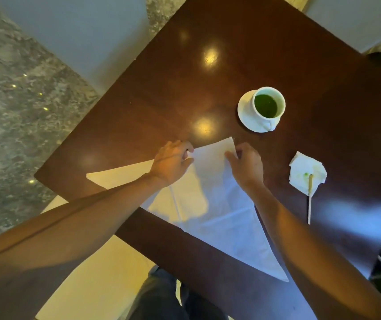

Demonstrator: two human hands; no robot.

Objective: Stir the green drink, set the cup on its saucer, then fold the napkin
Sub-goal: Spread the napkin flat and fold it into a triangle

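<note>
Folding was under way: both hands' fingers (231, 155) pinched the napkin (210, 195) at its far corner on the table (161, 88) (cup (269, 105) already on saucer (246, 114) beyond them); next, a crease.

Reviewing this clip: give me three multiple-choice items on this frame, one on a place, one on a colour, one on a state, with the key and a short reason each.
1. Where does the cup stand?
A. on the saucer
B. on the large napkin
C. on the bare table

2. What colour is the drink?
A. brown
B. green
C. white

3. What are the left hand and right hand doing?
A. both on the large napkin's far corner
B. one lifting the cup
C. one holding the stir stick

Key: 1 A, the saucer's rim shows beside the cup. 2 B, the liquid is deep green. 3 A, the fingers meet the cloth; the stick lies on the small stained tissue.
</note>
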